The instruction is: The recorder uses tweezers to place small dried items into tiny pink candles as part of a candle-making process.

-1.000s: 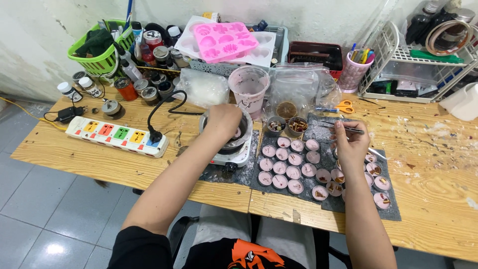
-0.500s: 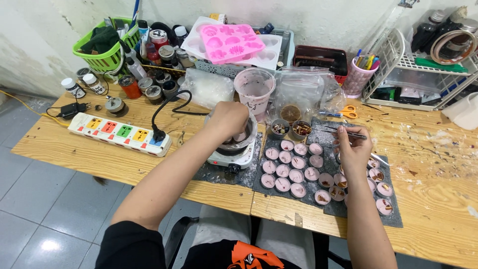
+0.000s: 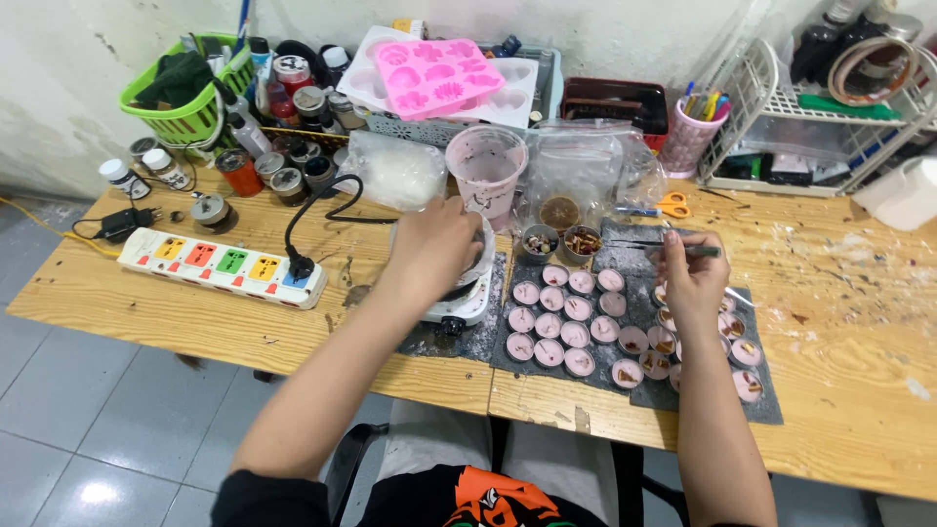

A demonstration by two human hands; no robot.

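Observation:
My left hand (image 3: 435,244) reaches over a metal pot (image 3: 478,256) that sits on a small white electric hotplate (image 3: 467,308); the fingers curl down at the pot, and what they grip is hidden. My right hand (image 3: 691,275) holds thin metal tweezers (image 3: 683,250) above a dark mat (image 3: 625,342). Several small round cups of pink wax (image 3: 551,327) stand in rows on that mat. Some cups near my right hand (image 3: 748,353) have brown bits on top.
A pink-smeared plastic cup (image 3: 485,168), two small bowls of dried bits (image 3: 561,241) and clear bags (image 3: 586,176) stand behind the mat. A power strip (image 3: 220,265) lies left. Green basket (image 3: 181,102), jars, pink silicone mould (image 3: 439,76), pen cup (image 3: 695,132), white wire rack (image 3: 810,127) line the wall.
My left hand has shifted slightly lower over the pot. My right hand stays above the cups with the tweezers. The view has tilted a little.

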